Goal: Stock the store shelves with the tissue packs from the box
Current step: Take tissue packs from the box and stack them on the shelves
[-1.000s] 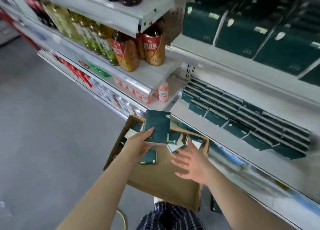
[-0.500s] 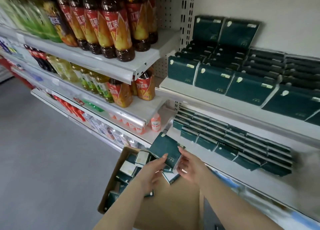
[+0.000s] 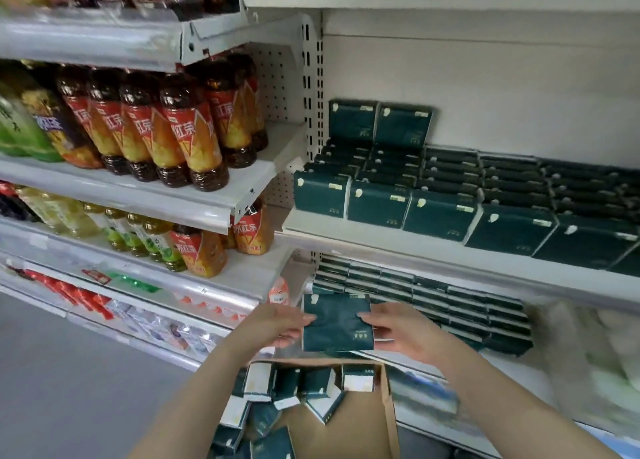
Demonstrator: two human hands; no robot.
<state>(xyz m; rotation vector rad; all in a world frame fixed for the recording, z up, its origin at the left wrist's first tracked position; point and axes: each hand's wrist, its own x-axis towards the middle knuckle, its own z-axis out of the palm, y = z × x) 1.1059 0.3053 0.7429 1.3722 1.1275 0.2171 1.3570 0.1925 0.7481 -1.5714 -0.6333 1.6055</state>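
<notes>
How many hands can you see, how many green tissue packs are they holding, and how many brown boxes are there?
Bare hands: 2 (left hand, right hand)
Dark green rectangular tissue pack held between both hands: 1
Brown cardboard box: 1
Total: 4

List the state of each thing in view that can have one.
Pack: lifted above the box, held at both sides.
Left hand: gripping the pack.
Right hand: gripping the pack.
Box: open, packs loose inside.
Lower shelf: partly filled.
</notes>
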